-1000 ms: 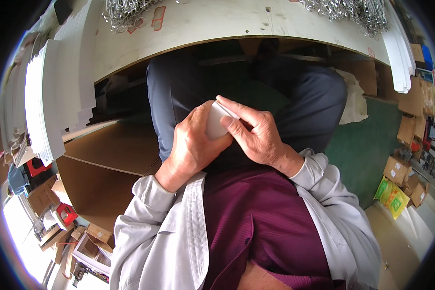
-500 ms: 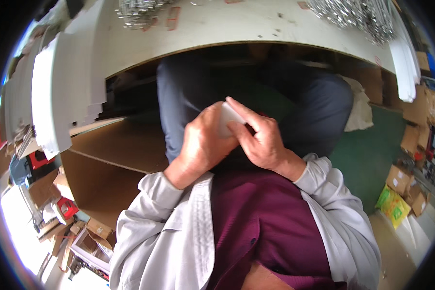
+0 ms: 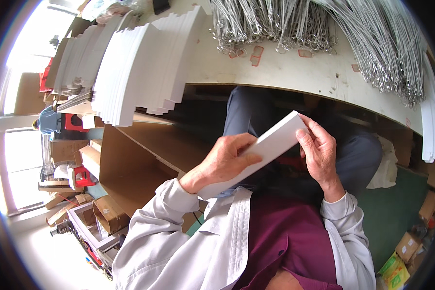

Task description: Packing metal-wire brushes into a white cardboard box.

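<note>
A long, flat white strip (image 3: 274,143) slants across my lap, its far right end higher in the picture. My left hand (image 3: 227,159) is closed around the strip's middle, with the thumb lying on its upper face. Near the far end, my right hand (image 3: 320,151) pinches the strip between thumb and fingers. The strip's lower end passes by my left wrist. Tall stacks of similar white strips (image 3: 125,72) stand at the table's left end. Bundles of thin metal wires with looped ends (image 3: 275,26) lie on the table beyond my hands.
The pale table (image 3: 285,72) runs across in front of my knees. More white strips (image 3: 429,116) hang over its right end. An open cardboard box (image 3: 130,159) stands at my left. Red stools (image 3: 82,176) and several cartons are farther left; a yellow-green packet (image 3: 394,273) lies low right.
My hands have moved apart, and the strip now shows lengthwise instead of mostly hidden between them. The view has shifted, bringing more of the table, wires and white stacks into sight.
</note>
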Tool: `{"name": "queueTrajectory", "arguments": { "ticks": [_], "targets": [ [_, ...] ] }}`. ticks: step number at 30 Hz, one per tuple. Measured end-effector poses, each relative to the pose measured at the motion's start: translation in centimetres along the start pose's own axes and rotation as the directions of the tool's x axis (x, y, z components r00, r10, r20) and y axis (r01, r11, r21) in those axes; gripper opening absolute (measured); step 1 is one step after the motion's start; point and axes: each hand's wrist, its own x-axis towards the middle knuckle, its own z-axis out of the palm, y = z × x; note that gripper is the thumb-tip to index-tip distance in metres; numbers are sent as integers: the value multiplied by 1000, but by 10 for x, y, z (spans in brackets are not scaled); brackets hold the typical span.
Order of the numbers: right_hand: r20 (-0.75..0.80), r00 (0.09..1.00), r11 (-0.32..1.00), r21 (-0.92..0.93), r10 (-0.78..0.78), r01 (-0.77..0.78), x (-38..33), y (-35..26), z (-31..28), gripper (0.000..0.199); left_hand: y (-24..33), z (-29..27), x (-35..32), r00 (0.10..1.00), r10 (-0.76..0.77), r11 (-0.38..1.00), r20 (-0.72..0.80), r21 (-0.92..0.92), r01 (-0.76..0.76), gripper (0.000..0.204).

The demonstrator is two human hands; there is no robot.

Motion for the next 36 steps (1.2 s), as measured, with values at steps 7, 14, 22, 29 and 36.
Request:
{"name": "queueTrajectory", "arguments": {
  "ticks": [7, 14, 22, 29, 36],
  "targets": [
    [-79, 834, 709, -573, -547, 411, 47, -13, -19, 19, 22, -81, -12, 859, 201, 889, -471, 456, 42, 24],
    [-123, 812, 660, -657, -571, 365, 85, 10, -47, 13, 19, -189, 18, 647, 525, 593, -553, 783, 188, 16],
    [-116, 766, 597, -703, -632, 386, 96, 7, -45, 8, -45, -328, 72, 679, 663, -67, -316, 878, 474, 54],
    [-116, 773, 662, -604, -624, 444, 89, 7, -56, 7, -30, -305, 89, 672, 670, 124, -314, 941, 316, 54],
    [-325, 677, 543, -829, -660, 132, 50, -8, -178, 16, 27, -138, 74, 720, 654, 398, -231, 915, -68, 38]
  ]
}}
